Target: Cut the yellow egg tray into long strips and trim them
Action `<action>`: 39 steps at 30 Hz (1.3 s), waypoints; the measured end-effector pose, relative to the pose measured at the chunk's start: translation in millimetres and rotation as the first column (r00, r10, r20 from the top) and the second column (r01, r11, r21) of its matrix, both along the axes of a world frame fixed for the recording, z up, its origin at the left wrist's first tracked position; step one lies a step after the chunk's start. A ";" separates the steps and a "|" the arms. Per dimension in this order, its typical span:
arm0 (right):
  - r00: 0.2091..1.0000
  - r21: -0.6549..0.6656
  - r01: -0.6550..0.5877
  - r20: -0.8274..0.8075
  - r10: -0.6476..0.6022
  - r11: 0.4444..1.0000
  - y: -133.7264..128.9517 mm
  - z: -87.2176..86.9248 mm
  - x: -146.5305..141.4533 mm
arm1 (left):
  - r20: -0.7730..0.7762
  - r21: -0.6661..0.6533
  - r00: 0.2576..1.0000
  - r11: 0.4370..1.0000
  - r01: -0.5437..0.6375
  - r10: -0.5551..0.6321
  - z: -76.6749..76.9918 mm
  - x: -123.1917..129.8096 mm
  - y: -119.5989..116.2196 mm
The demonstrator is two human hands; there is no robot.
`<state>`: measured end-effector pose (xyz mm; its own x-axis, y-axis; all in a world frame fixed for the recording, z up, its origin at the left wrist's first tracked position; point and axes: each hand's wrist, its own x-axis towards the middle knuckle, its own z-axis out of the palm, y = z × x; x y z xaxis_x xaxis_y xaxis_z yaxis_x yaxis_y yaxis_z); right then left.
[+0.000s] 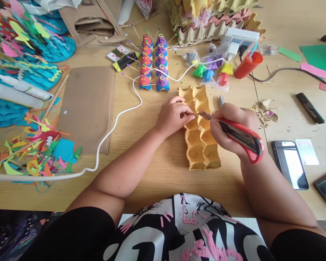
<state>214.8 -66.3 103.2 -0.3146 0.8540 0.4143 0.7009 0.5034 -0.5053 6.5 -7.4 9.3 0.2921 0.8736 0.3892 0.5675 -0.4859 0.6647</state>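
Observation:
A yellow egg-carton piece (pixel 196 150) with two rows of cups lies on the wooden table in front of me. My right hand (pixel 233 127) is wrapped round a red utility knife (pixel 241 136), its blade tip at the carton's middle ridge between the rows. On the carton's left edge rests my left hand (pixel 175 116), fingers bent and thumb and fingertips near the blade; it pinches the carton's edge. Behind the carton stand two painted egg-carton strips, one red and blue (pixel 145 69), one purple and blue (pixel 162 69), with pins stuck in them.
Colourful paper scraps (pixel 38 145) and a cardboard sheet (pixel 87 108) lie left. A white cable (pixel 118 117) crosses the table. Clay bags (pixel 208 74), a red cup (pixel 247 65) and a power strip (pixel 240 36) stand behind. A phone (pixel 290 165) and wood shavings (pixel 264 114) are right.

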 end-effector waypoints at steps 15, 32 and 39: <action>0.991 -0.008 0.025 -0.131 -0.025 1.000 -2.0 2.1 -3.1 | 0.011 -0.002 1.000 1.000 -0.011 0.011 -2.4 -0.3 1.3; 0.996 0.073 0.049 0.073 -0.054 0.996 -4.2 -3.1 -5.4 | 0.023 0.002 1.000 1.000 -0.006 0.006 -1.5 -0.3 1.3; 0.987 0.056 0.072 0.138 -0.079 0.996 -7.2 -0.4 -8.4 | 0.015 0.004 1.000 1.000 -0.010 0.010 -1.9 0.0 1.2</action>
